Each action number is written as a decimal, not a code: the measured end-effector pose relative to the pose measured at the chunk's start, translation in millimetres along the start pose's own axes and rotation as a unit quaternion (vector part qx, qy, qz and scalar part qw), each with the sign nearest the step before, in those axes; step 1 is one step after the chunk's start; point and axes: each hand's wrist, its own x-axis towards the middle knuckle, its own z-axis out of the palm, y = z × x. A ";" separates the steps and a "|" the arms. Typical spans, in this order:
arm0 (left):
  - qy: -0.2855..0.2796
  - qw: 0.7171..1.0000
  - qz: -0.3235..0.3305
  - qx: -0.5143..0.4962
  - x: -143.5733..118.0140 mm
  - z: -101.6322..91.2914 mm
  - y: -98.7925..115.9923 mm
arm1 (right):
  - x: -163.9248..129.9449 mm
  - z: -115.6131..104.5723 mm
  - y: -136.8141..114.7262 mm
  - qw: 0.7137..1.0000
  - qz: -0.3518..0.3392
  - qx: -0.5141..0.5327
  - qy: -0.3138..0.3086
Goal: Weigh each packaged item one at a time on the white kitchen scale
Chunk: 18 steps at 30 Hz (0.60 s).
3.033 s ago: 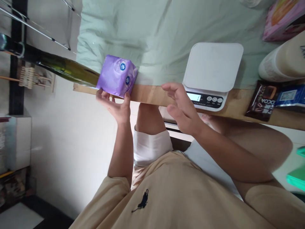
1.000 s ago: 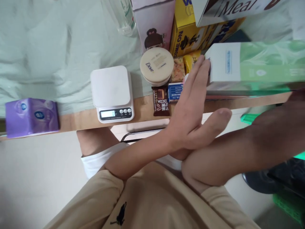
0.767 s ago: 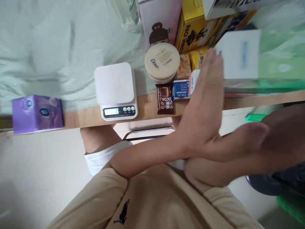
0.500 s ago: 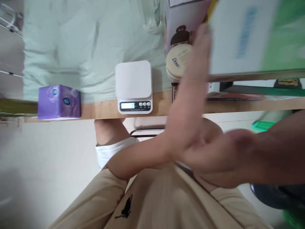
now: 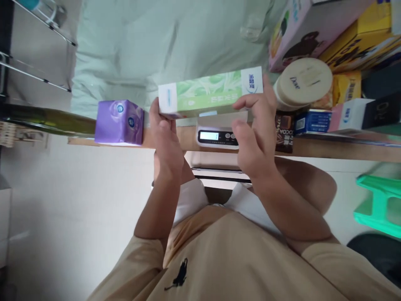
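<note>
A long green and white carton (image 5: 208, 92) lies level across the kitchen scale (image 5: 216, 136), over its platform. Whether it rests on the platform or hangs just above it, I cannot tell. My left hand (image 5: 167, 140) grips the carton's left end, its fingers partly hidden behind. At the other end, my right hand (image 5: 258, 129) is wrapped round the white part, with the thumb in front. The scale's lit display and part of its buttons show below the carton; most of the platform is covered.
Left of the scale stands a purple tissue pack (image 5: 119, 123), beside a green glass bottle (image 5: 46, 119). On the right are a Dove tub (image 5: 302, 81), a cocoa packet (image 5: 284, 131), a yellow box (image 5: 360, 42) and a pink box (image 5: 307, 37). Green cloth (image 5: 131, 50) covers the table behind.
The large green and white carton at the right has moved left over the scale, with both hands now on it. The arm that crossed the view has drawn back; the view has shifted.
</note>
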 end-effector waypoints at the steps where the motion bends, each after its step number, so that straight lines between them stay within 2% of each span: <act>1: 0.002 1.000 -0.003 0.000 3.0 -1.3 -7.6 | 0.7 3.0 7.9 1.000 0.007 -0.003 0.000; 3: 0.000 1.000 -0.002 -0.007 6.9 -2.0 -20.8 | 2.5 5.2 22.7 1.000 0.011 -0.009 0.004; 6: -0.034 0.999 0.007 -0.023 9.4 -1.2 -36.4 | 4.1 3.2 41.2 0.999 0.008 -0.035 0.017; 11: -0.059 0.996 0.003 -0.066 12.3 2.1 -57.3 | 1.8 -1.7 62.1 0.990 -0.049 -0.120 0.050; 18: -0.083 0.991 -0.004 -0.108 19.4 10.4 -60.2 | -5.5 -6.7 64.8 0.989 -0.020 -0.145 0.027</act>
